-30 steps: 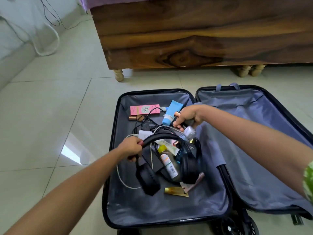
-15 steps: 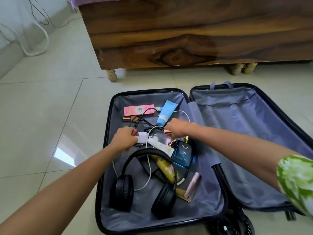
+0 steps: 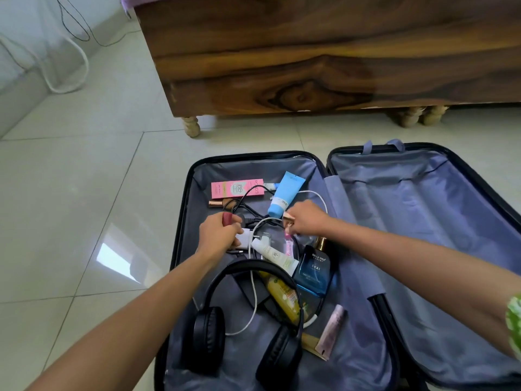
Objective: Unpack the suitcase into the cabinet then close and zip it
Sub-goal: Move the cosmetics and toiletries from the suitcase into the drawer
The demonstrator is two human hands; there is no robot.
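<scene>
Left hand (image 3: 218, 235) grips white charger (image 3: 244, 239) – right hand (image 3: 306, 218) pinches clear pouch (image 3: 277, 238); headphones (image 3: 245, 314) nearby

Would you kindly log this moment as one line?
suitcase: open | left hand: white charger | right hand: small items | headphones: inside

One head-worn view looks forward and steeply down, close over the open suitcase (image 3: 310, 277) on the floor, perhaps kneeling height; wooden furniture (image 3: 310, 57) stands beyond the suitcase.
</scene>
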